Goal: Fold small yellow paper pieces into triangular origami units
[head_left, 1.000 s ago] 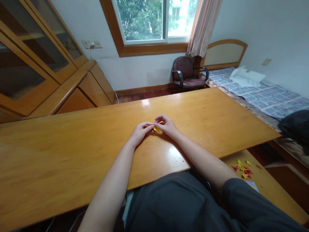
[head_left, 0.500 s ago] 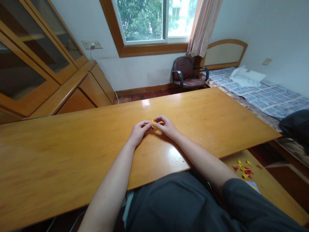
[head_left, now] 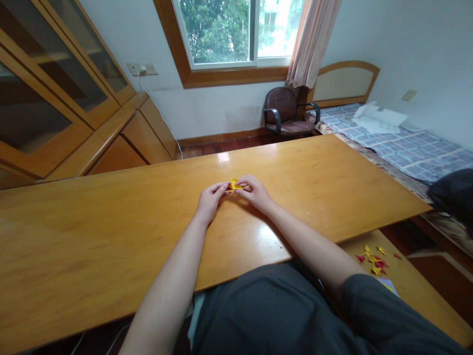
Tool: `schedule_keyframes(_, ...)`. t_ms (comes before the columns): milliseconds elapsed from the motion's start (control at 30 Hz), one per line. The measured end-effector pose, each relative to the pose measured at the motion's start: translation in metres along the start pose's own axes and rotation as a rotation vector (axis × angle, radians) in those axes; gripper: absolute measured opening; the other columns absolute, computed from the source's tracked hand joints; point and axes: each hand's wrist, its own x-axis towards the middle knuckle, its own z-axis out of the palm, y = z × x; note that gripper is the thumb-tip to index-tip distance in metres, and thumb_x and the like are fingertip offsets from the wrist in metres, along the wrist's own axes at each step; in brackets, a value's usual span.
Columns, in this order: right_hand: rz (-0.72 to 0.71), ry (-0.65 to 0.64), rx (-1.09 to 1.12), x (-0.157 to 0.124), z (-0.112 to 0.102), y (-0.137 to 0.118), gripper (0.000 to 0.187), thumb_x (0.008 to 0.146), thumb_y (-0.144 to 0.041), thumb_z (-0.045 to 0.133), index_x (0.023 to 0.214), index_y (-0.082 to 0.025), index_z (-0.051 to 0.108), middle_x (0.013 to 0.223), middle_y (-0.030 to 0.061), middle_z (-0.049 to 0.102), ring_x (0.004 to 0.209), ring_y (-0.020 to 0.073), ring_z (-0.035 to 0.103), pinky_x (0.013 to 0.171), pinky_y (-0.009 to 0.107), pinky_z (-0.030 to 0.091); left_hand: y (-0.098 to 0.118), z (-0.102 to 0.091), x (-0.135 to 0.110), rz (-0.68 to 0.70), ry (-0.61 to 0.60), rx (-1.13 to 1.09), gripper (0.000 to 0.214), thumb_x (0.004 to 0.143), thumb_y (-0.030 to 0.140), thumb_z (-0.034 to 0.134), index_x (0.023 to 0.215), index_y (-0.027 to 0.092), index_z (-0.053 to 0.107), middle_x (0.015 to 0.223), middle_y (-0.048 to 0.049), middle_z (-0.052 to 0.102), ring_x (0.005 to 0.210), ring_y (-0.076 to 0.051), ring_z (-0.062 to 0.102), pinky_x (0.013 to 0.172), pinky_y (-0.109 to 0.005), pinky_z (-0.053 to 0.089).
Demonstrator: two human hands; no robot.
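A small piece of folded yellow paper (head_left: 234,184) is held between my two hands above the wooden table (head_left: 148,236). My left hand (head_left: 211,199) pinches its left side between thumb and fingers. On the other side, my right hand (head_left: 254,191) grips it with thumb and fingertips. Part of the paper stands up between the fingertips, and the fingers hide some of it. Several folded yellow and red paper figures (head_left: 377,265) lie in a loose group on a lower wooden surface to the right.
A sheet or pad of paper (head_left: 388,285) lies near the folded figures. Beyond the table stand a maroon armchair (head_left: 281,111) and a bed (head_left: 414,153), with a dark bag-like object (head_left: 454,195) at the right. A glass-fronted cabinet (head_left: 84,143) is at the left.
The yellow paper shows more between my fingertips, with a part now standing up. My fingers have shifted slightly; both hands stay in nearly the same place.
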Motion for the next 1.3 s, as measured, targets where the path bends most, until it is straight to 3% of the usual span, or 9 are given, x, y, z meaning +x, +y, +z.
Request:
schedule_keyframes(200,-0.077,-0.027,-0.128,0.0,-0.003,-0.002,0.014,0.084,-0.031,0.064,0.093,-0.023,0.072,0.106,0.0068,0.061,0.102,0.0191,0.061,0.082,0.033,0.055,0.005,0.003,-0.004,-0.003,-0.05,-0.016,0.037,0.072,0.047,0.076,0.095,0.017,0.073,0.101,-0.0076,0.073,0.093,-0.021,0.068,0.085,-0.035,0.054)
schedule_keyframes(467,-0.201,-0.098,-0.251,-0.001,-0.005,-0.004,0.013,0.088,-0.03,0.06,0.091,-0.024,0.072,0.108,0.0081,0.063,0.104,0.0199,0.061,0.094,0.038,0.05,0.009,0.004,-0.007,-0.031,-0.085,-0.069,0.032,0.072,0.045,0.075,0.082,0.016,0.065,0.085,-0.0023,0.066,0.081,-0.015,0.064,0.079,-0.031,0.055)
schedule_keyframes(700,-0.232,-0.129,-0.296,-0.001,-0.006,-0.002,0.015,0.09,-0.031,0.058,0.094,-0.025,0.071,0.11,0.0074,0.063,0.102,0.0186,0.062,0.094,0.035,0.05,0.003,0.002,-0.003,-0.016,-0.025,0.019,0.03,0.067,0.037,0.077,0.081,0.017,0.061,0.078,0.0011,0.064,0.071,-0.014,0.063,0.075,-0.03,0.053)
schedule_keyframes(1000,-0.263,-0.16,-0.372,-0.002,-0.005,-0.005,0.013,0.091,-0.028,0.058,0.09,-0.019,0.067,0.101,0.0075,0.063,0.094,0.0167,0.061,0.087,0.032,0.051,0.003,0.005,-0.004,0.01,-0.065,0.016,0.025,0.068,0.028,0.073,0.087,0.017,0.06,0.085,0.0007,0.065,0.075,-0.014,0.063,0.074,-0.028,0.053)
schedule_keyframes(1300,-0.28,-0.181,-0.405,-0.003,-0.005,-0.007,0.011,0.093,-0.023,0.054,0.094,-0.019,0.064,0.104,0.0075,0.061,0.099,0.017,0.06,0.09,0.032,0.05,0.005,0.006,-0.005,-0.021,-0.054,0.027,0.025,0.068,0.026,0.071,0.087,0.017,0.059,0.085,0.0008,0.064,0.071,-0.013,0.064,0.068,-0.027,0.055)
